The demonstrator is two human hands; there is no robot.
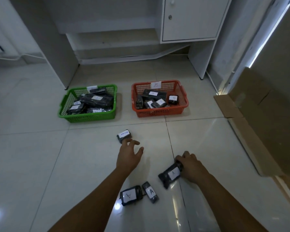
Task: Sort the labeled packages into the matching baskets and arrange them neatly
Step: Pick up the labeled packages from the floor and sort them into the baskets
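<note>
Packages: four loose on floor tiles. RETURN package (124, 135) touched by spread, relaxed fingers of left hand (128, 154). "A" package (170, 174) gripped at its end by right hand (190, 166). Two more "A" packages (131, 195) (150, 192) nearest, side by side. Green basket (89, 117) held "A" packs; red basket (159, 112) tagged "B".

A green basket (87, 114) and an orange-red basket (159, 112) hold black packages (97, 99) with white labels on pale glossy floor (32, 156).
</note>
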